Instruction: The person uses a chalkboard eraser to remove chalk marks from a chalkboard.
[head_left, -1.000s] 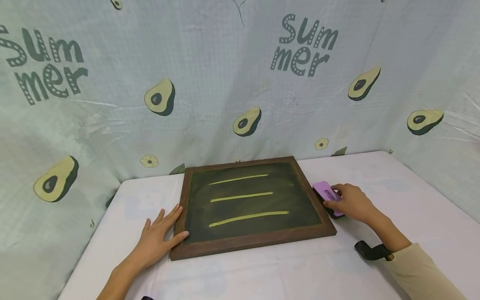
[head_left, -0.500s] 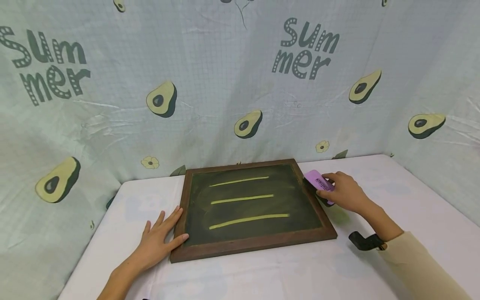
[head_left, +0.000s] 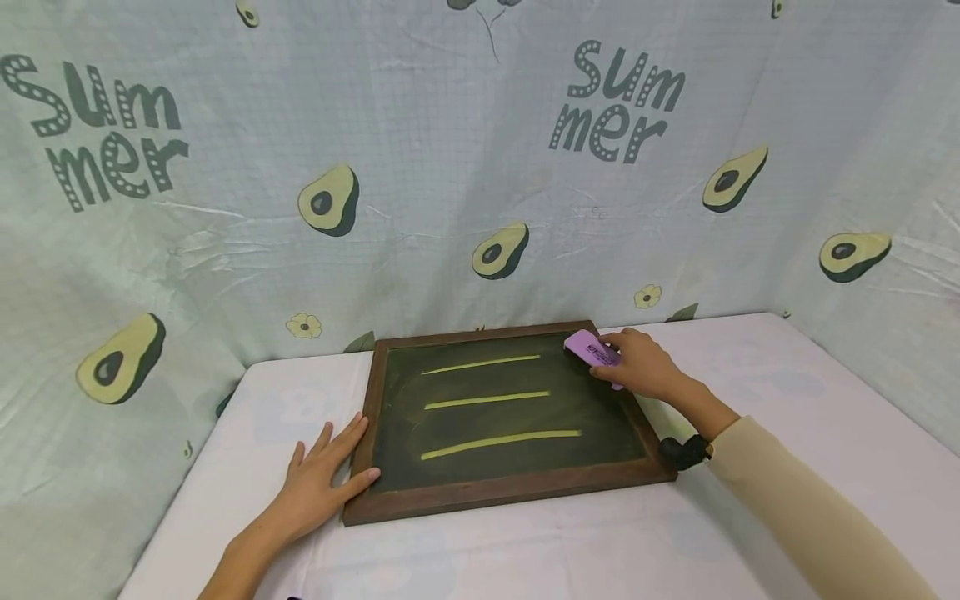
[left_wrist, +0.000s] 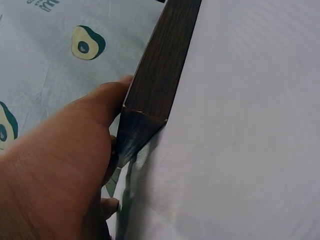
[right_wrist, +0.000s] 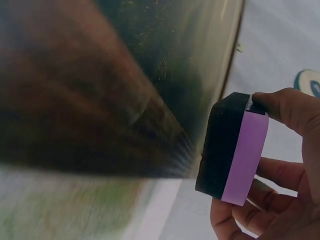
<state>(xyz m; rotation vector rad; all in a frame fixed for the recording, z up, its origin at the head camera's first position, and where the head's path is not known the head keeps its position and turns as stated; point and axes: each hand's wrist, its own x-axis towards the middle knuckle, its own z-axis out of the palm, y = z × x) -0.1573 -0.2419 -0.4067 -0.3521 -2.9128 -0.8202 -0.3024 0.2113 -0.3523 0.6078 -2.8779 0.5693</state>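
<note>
Since the earlier frames the right hand (head_left: 637,365) has carried the eraser (head_left: 592,347) off the table (head_left: 787,400) and in over the board's (head_left: 510,483) far right corner; before, it sat just outside the right frame edge. Fingers curl round the eraser, purple back up, dark felt (right_wrist: 220,145) facing the slate in the wrist view; contact with the slate not clear. Left hand (head_left: 318,487) lies flat, fingers straight, on the table against the board's near left corner (left_wrist: 145,120), thumb over the frame, bracing it. Three yellow chalk lines (head_left: 498,398) untouched. Step looks like: eraser picked up and brought in, wiping not started. Next move likely needs felt pressed flat and dragged left along the top line, with the left hand holding the board steady.
</note>
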